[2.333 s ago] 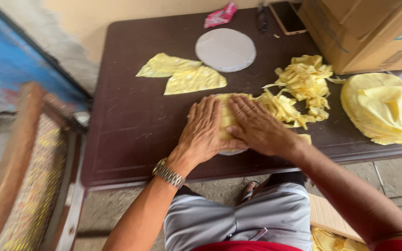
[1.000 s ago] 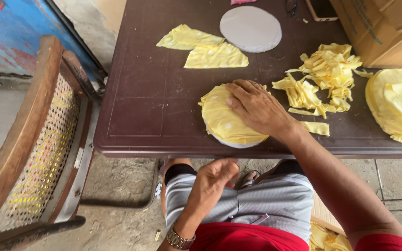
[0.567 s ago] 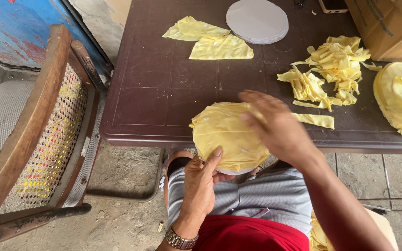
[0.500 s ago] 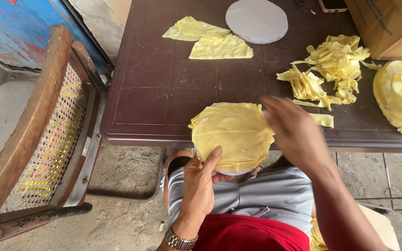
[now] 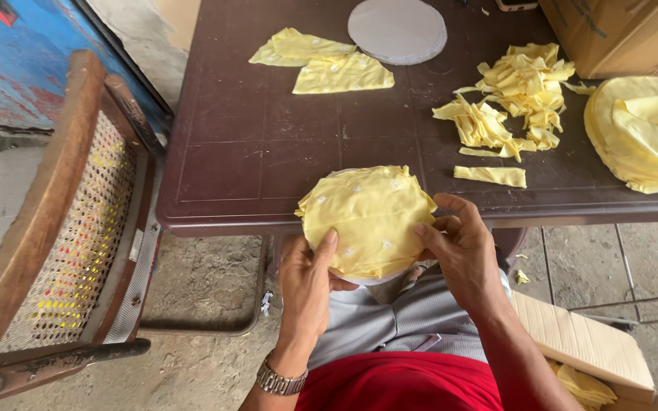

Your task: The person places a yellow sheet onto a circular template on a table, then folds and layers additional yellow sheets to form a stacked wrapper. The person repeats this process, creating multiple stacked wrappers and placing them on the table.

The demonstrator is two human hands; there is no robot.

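Left hand [image 5: 308, 283] and right hand [image 5: 460, 245], palms inward, clamped on opposite edges of yellow cloth-covered disc [image 5: 367, 221].

Soft, even daylight gives only faint shadows. The table [image 5: 268, 152] shows a dull sheen; focus stays sharp, edges slightly bowed.

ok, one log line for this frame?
left hand: holds yellow cloth disc | right hand: grips disc edge | disc: at table edge
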